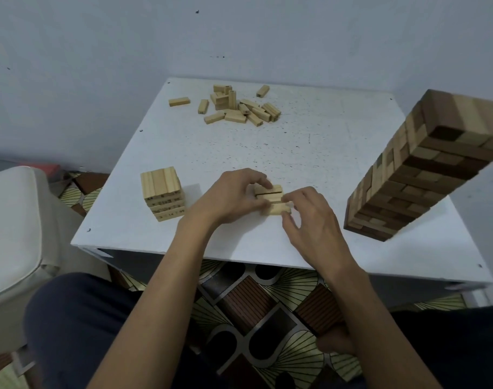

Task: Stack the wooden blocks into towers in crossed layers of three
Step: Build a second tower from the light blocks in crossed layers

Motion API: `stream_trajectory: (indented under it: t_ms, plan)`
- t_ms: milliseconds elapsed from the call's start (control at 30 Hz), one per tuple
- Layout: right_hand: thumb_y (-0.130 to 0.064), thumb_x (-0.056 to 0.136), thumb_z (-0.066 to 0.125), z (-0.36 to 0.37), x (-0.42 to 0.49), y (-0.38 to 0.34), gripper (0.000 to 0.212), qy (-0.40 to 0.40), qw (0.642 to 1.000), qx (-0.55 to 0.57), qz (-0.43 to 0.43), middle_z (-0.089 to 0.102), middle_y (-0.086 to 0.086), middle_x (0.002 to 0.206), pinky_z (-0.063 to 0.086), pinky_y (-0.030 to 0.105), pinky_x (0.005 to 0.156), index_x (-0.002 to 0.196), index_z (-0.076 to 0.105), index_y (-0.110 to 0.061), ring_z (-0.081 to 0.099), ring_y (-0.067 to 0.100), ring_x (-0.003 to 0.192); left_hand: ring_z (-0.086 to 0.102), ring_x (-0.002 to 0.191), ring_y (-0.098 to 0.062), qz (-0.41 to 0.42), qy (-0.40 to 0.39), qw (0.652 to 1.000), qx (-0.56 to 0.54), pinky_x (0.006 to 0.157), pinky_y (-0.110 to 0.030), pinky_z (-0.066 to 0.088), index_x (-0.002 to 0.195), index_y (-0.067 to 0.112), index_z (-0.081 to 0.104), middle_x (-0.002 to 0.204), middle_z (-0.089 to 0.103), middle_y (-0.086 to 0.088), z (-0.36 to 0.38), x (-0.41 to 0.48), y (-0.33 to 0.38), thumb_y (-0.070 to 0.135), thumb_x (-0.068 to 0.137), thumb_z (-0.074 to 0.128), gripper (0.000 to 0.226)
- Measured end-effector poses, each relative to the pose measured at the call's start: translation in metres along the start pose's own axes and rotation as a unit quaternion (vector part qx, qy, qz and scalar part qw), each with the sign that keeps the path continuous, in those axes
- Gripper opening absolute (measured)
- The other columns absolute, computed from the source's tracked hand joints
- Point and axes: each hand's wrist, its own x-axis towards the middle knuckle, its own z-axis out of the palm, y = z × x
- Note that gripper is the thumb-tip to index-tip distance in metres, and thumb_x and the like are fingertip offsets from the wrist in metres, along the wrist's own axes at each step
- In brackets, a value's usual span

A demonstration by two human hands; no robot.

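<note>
White table (296,136), left hand (231,197) curled round three blocks (270,196), right hand (312,223) pinching their end.

The short stack (163,192) shows "14" on a bottom block end; other printed numbers blur.

left hand (234,196) + right hand (310,220): hold three blocks (270,199) | short stack (162,192): left | tall tower (425,164): right
</note>
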Motion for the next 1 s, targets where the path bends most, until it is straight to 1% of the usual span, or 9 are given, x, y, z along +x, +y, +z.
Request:
stream_trajectory:
  t_ms: [167,400,533,600,667,733,867,933,1000]
  plan:
    - [-0.017,0.096,0.059,-0.004,0.008,-0.002,0.043,-0.078,0.996,-0.022,0.025,0.047,0.004,0.145,0.041,0.034,0.096,0.139,0.054,-0.012,0.042,0.025,0.122,0.056,0.108,-0.013,0.015,0.008,0.999,0.044,0.096,-0.036,0.045,0.118,0.026,0.067,0.122,0.064,0.006,0.008,-0.008,-0.004,0.031,0.081,0.078,0.038]
    - [-0.018,0.093,0.063,0.002,0.007,-0.003,0.031,-0.054,0.998,-0.031,0.005,0.063,0.005,0.12,0.044,0.03,0.086,0.123,0.066,-0.011,0.046,0.024,0.107,0.057,0.106,-0.011,0.033,0.0,0.999,0.015,0.094,-0.034,0.047,0.115,0.025,0.066,0.121,0.064,0.005,0.01,-0.007,-0.009,0.019,0.083,0.074,0.033]
    - [-0.028,0.095,0.062,0.0,0.0,-0.005,0.048,-0.044,0.998,-0.027,0.039,0.056,0.008,0.134,0.045,0.038,0.098,0.138,0.054,-0.009,0.044,0.025,0.118,0.05,0.123,-0.018,0.03,0.022,0.999,0.033,0.105,-0.042,0.04,0.134,0.022,0.055,0.138,0.054,0.001,0.016,-0.015,-0.012,0.036,0.086,0.066,0.052]
    - [-0.037,0.099,0.054,-0.003,-0.001,-0.007,0.061,-0.074,0.995,-0.049,0.051,0.041,0.011,0.151,0.034,0.038,0.11,0.149,0.038,-0.007,0.033,0.027,0.136,0.04,0.137,-0.024,0.006,0.05,0.997,0.063,0.114,-0.045,0.031,0.146,0.017,0.044,0.151,0.042,-0.004,0.022,-0.024,-0.012,0.047,0.089,0.053,0.065]
    - [-0.047,0.102,0.039,-0.005,-0.001,-0.01,0.071,-0.137,0.985,-0.081,0.066,0.015,0.012,0.164,0.013,0.036,0.122,0.156,0.017,-0.006,0.007,0.027,0.151,0.022,0.148,-0.026,-0.017,0.058,0.992,0.108,0.119,-0.041,0.017,0.154,0.011,0.027,0.161,0.025,-0.008,0.031,-0.032,-0.01,0.044,0.1,0.043,0.065]
    - [-0.056,0.101,0.021,-0.004,-0.002,-0.011,0.077,-0.189,0.972,-0.115,0.077,-0.006,0.01,0.166,-0.003,0.034,0.123,0.157,0.0,-0.006,-0.015,0.025,0.152,-0.001,0.153,-0.025,-0.035,0.023,0.984,0.171,0.121,-0.037,0.002,0.157,0.008,0.008,0.166,0.004,-0.009,0.04,-0.037,-0.008,0.041,0.105,0.027,0.065]
    - [-0.067,0.08,-0.018,0.004,-0.003,-0.011,0.099,-0.204,0.962,-0.164,0.072,-0.014,0.013,0.164,-0.009,0.035,0.122,0.156,-0.006,-0.004,-0.023,0.027,0.149,-0.015,0.151,-0.031,-0.024,-0.003,0.974,0.225,0.121,-0.039,-0.006,0.156,0.004,0.0,0.165,-0.009,-0.013,0.048,-0.039,-0.006,0.053,0.084,-0.013,0.089]
    - [-0.065,0.076,-0.022,0.005,-0.004,-0.01,0.101,-0.21,0.959,-0.175,0.071,-0.015,0.013,0.164,-0.009,0.037,0.122,0.155,-0.007,-0.004,-0.024,0.028,0.149,-0.016,0.151,-0.031,-0.02,-0.004,0.97,0.242,0.12,-0.038,-0.008,0.156,0.003,-0.002,0.165,-0.011,-0.013,0.051,-0.038,-0.005,0.052,0.085,-0.014,0.087]
    - [-0.063,0.077,-0.022,0.006,-0.003,-0.01,0.099,-0.215,0.957,-0.18,0.071,-0.016,0.012,0.164,-0.009,0.039,0.122,0.156,-0.008,-0.005,-0.025,0.029,0.148,-0.017,0.15,-0.032,-0.024,-0.009,0.967,0.253,0.12,-0.038,-0.01,0.156,0.004,-0.005,0.165,-0.013,-0.012,0.052,-0.036,-0.006,0.045,0.1,-0.001,0.07]
